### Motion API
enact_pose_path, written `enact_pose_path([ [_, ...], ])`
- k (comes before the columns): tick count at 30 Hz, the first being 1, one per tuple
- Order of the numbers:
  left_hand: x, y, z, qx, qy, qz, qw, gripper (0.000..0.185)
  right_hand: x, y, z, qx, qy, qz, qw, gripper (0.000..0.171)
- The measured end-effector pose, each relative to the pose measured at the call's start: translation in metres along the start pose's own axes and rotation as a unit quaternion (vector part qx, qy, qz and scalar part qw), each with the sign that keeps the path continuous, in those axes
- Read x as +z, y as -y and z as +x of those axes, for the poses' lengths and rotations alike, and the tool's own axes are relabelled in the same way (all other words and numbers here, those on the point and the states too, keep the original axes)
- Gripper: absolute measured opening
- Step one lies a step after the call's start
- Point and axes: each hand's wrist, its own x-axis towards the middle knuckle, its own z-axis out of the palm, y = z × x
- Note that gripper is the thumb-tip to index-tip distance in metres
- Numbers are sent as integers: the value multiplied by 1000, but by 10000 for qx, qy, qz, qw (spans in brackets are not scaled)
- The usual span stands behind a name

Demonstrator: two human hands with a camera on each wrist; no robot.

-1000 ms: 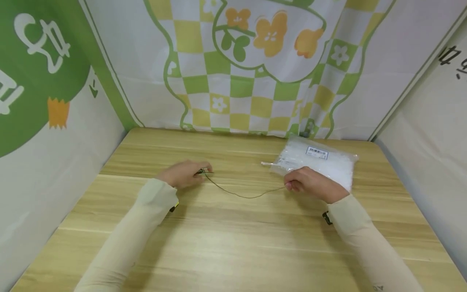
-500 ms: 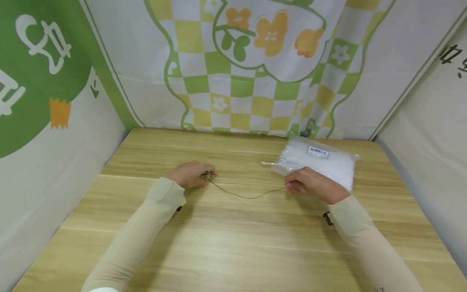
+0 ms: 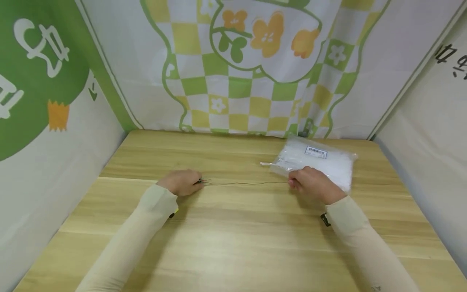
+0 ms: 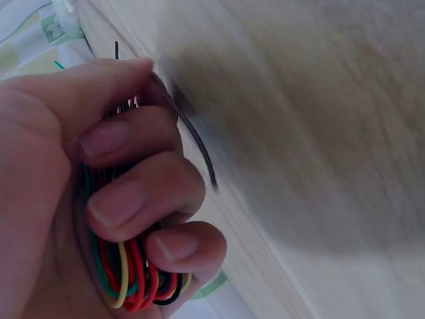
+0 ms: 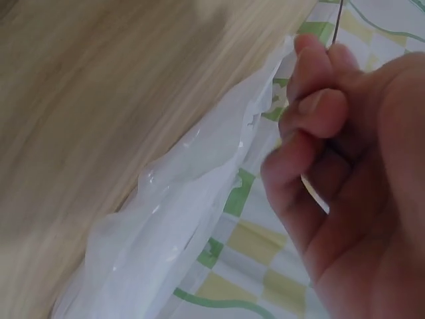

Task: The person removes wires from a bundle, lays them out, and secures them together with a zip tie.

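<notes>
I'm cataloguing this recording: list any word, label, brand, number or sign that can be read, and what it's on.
No text can be quoted reliably.
Barcode label on the clear bag: print too small to read.
Large white characters on the left wall: tilted, partly cut off; unclear.
Black characters on the right wall: cut off at the edge; unclear.
Dark mark on the right sleeve: too small to tell.

The left forearm (image 3: 124, 243) and right forearm (image 3: 368, 239), both sleeved, angle inward, well apart. The left hand (image 3: 180, 182) grips, three fingers (image 4: 149, 193) curled toward the palm (image 4: 26, 179), left thumb (image 4: 93, 83) extended beside them; the right hand (image 3: 311, 184) pinches between right thumb (image 5: 344, 60) and forefinger (image 5: 310, 70), other fingers bent.
</notes>
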Motion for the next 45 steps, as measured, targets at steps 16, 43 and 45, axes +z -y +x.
enact_pose_path([
  [16,7,-1,-8,631,-147,65,9979,23,12,1,7,972,-27,-366,9946,33],
  [43,8,-5,-10,270,-259,-210,9991,28,2,16,-3,811,389,-663,9937,23],
  [45,8,-3,-11,343,-337,-284,9984,30,-1,17,-4,765,375,-677,9941,26],
])
